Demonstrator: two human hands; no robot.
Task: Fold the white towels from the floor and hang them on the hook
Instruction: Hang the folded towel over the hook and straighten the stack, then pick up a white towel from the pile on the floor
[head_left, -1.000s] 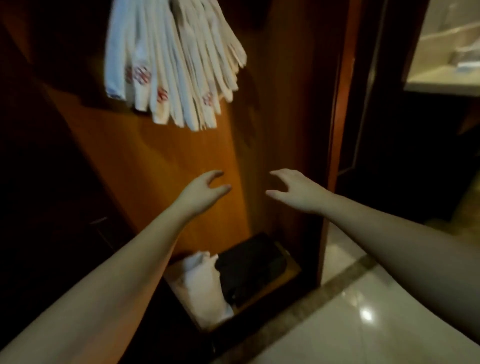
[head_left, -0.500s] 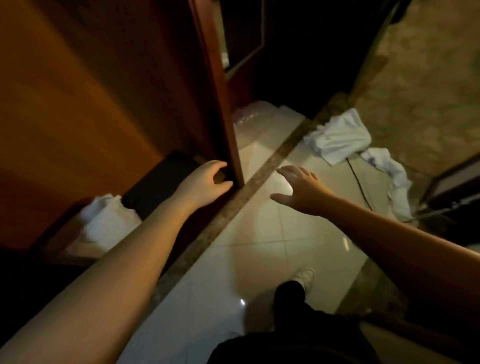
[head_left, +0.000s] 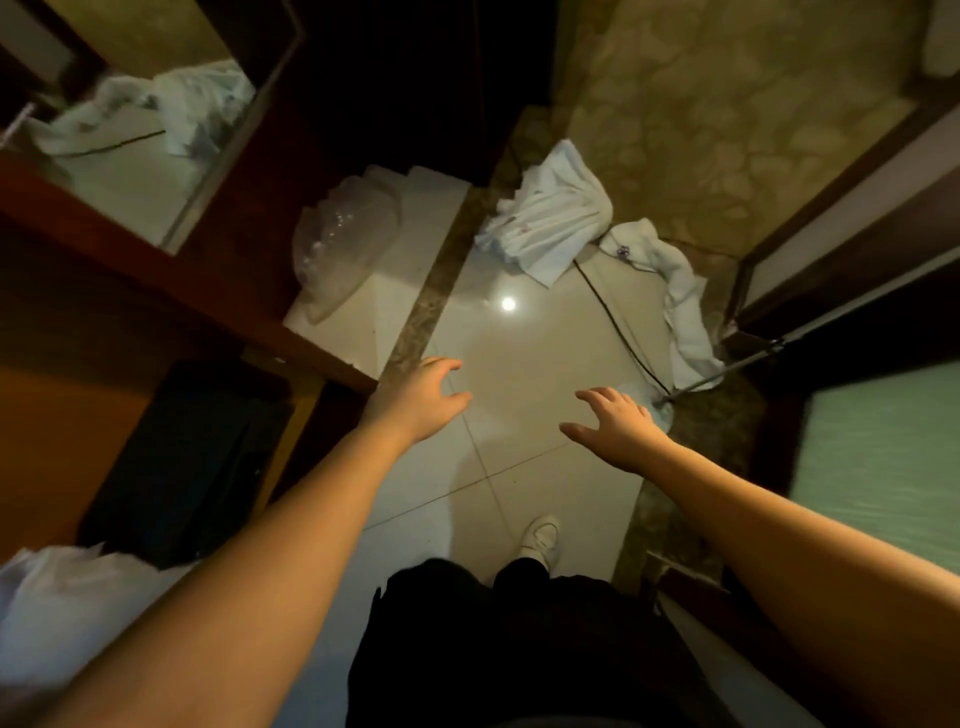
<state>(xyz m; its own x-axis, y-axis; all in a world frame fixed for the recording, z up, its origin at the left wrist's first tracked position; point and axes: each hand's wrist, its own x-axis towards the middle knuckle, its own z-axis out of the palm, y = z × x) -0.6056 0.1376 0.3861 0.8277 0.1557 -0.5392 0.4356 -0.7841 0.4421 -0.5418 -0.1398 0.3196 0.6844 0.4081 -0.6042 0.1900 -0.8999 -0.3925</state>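
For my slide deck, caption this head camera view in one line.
Both open hands, left hand and right hand, reach over glossy floor tiles toward two crumpled white towels ahead.

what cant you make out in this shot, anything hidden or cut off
- Head view: the hook is out of frame, above the top edge.
- White bundle at lower left: cut by the left edge and covered by the left arm.
- Marks on the crumpled towel and long towel: too small to read.
- Dark object in the cabinet: too dim to identify.
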